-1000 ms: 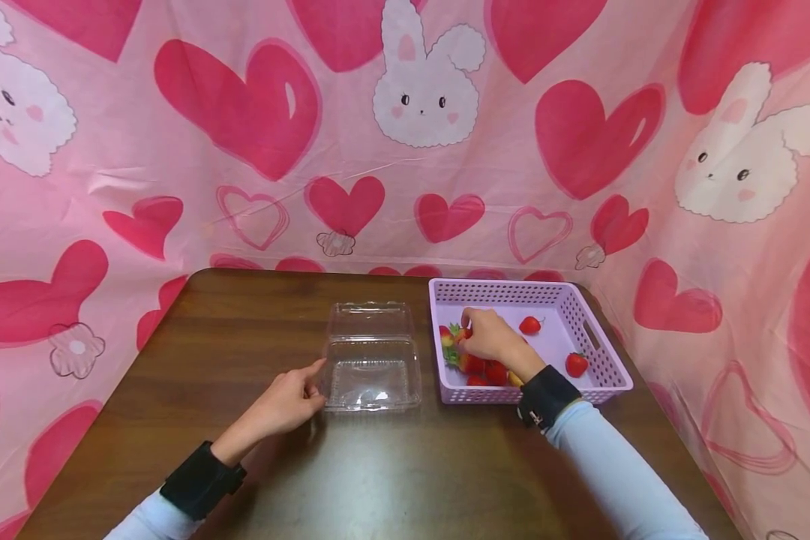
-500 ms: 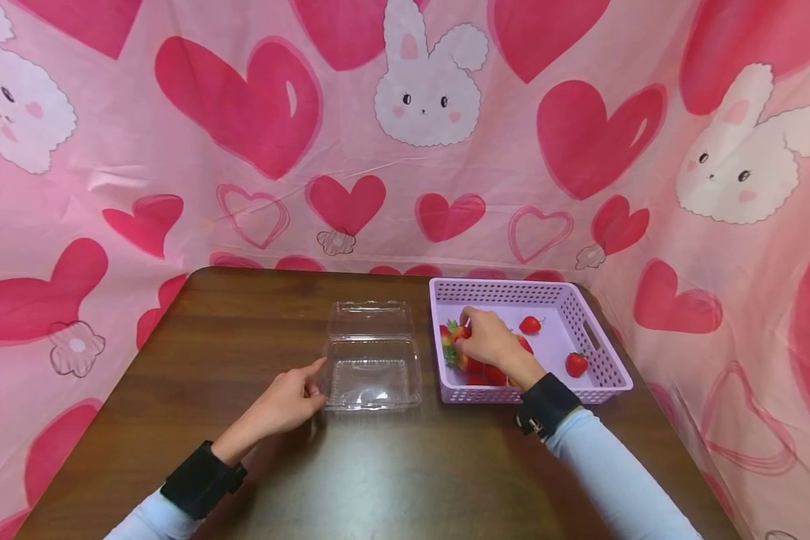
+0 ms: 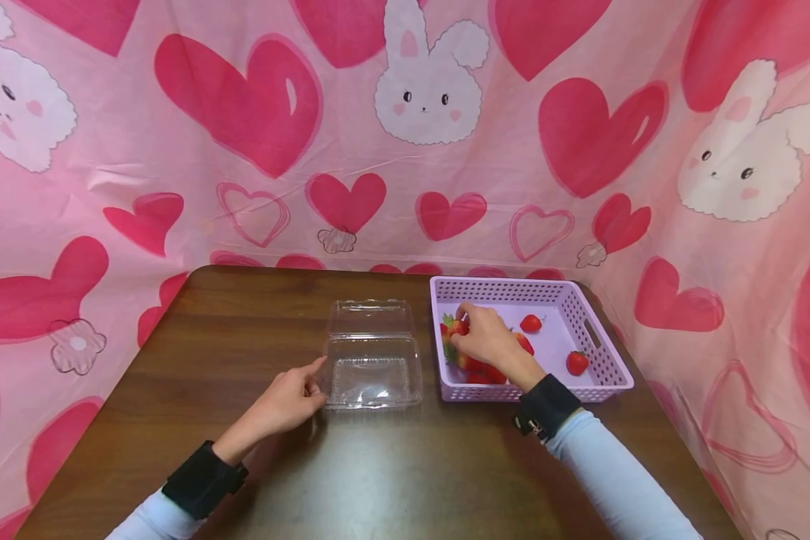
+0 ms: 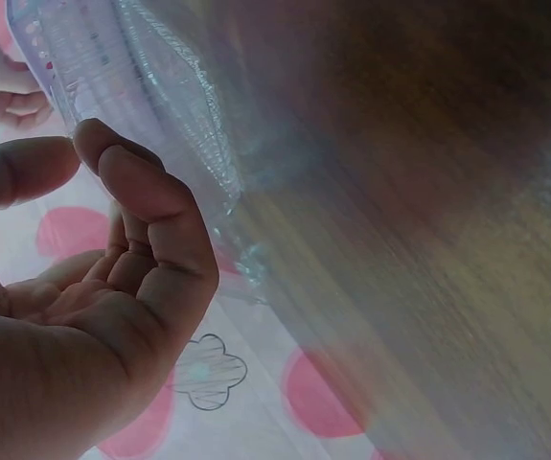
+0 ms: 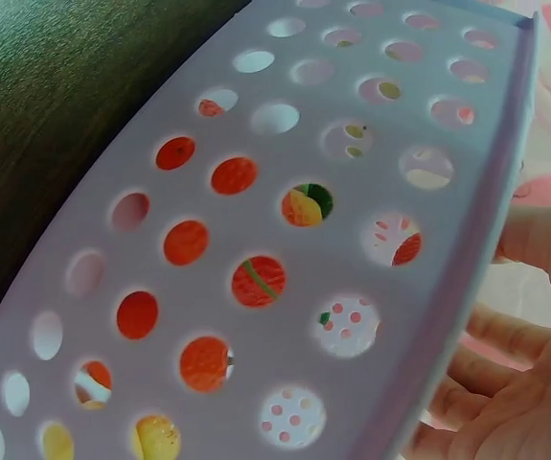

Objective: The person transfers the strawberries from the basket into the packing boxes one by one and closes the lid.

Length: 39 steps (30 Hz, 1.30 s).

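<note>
A clear plastic clamshell box (image 3: 370, 375) lies unfolded on the table, its lid at the back. My left hand (image 3: 290, 397) pinches its left edge between thumb and index finger. In the left wrist view, these fingertips (image 4: 141, 182) meet at the edge of the clear plastic. My right hand (image 3: 489, 337) reaches into a lilac basket (image 3: 553, 345) and grips a strawberry (image 3: 458, 328) at the left side. Several more strawberries (image 3: 493, 373) lie under and around that hand, partly covered. The basket wall (image 5: 352, 268) hides much of the right fingers in the right wrist view.
Two strawberries lie apart in the basket, one towards the back (image 3: 530, 323) and one at the right (image 3: 577, 363). The brown wooden table (image 3: 378, 480) ends at a pink patterned curtain (image 3: 263, 202). The basket's perforated walls surround the right hand.
My right hand has shifted slightly left within the basket, around the strawberry near the left wall. Red fruit right of the hand has come into view. The left hand and box stay put.
</note>
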Each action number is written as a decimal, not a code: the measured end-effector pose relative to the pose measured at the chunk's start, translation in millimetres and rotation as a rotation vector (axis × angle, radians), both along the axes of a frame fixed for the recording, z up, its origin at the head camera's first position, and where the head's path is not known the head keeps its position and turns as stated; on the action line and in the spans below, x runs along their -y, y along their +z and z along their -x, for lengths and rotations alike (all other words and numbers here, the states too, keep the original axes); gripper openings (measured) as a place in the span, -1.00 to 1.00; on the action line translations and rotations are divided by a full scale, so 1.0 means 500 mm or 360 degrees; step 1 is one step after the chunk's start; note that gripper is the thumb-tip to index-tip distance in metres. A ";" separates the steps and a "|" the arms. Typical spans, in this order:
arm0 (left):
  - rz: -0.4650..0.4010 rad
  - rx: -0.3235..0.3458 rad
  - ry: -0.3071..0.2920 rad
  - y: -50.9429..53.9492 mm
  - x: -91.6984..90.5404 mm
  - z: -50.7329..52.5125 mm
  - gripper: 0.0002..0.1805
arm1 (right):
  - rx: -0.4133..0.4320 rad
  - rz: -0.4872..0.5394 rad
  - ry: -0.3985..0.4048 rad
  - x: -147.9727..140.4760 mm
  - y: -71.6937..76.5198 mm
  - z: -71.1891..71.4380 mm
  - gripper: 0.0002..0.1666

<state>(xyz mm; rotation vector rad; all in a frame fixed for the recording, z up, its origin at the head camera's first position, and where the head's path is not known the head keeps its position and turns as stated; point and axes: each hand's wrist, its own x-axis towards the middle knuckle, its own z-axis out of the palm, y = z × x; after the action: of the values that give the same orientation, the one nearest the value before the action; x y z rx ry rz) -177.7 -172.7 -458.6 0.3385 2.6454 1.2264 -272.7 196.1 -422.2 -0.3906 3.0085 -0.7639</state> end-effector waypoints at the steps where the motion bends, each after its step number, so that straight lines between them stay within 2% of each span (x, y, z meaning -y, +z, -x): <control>1: -0.0001 0.0002 0.0000 0.000 0.000 0.000 -0.24 | -0.0011 0.0002 -0.0003 0.002 0.000 -0.001 -0.59; 12: -0.0028 0.0019 0.0002 0.000 0.002 -0.001 -0.25 | -0.0077 0.0024 0.0004 0.016 0.011 -0.004 -0.58; 18: -0.0019 0.0021 0.0002 -0.001 0.002 -0.002 -0.25 | -0.0166 0.0015 0.0081 0.033 0.019 -0.009 -0.62; 26: -0.0018 0.0014 0.0000 0.002 0.001 0.000 -0.25 | -0.0250 0.0006 0.0098 0.056 0.035 -0.016 -0.66; 39: -0.0029 0.0029 0.0008 0.002 -0.001 -0.001 -0.25 | -0.0250 0.0097 0.0292 0.105 0.037 -0.046 -0.63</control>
<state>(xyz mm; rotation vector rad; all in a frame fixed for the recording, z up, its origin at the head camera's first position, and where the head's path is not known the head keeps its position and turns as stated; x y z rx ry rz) -176.9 -172.4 -457.5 0.3219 2.6228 1.2497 -249.6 143.8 -403.9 -0.7503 3.0379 -0.8479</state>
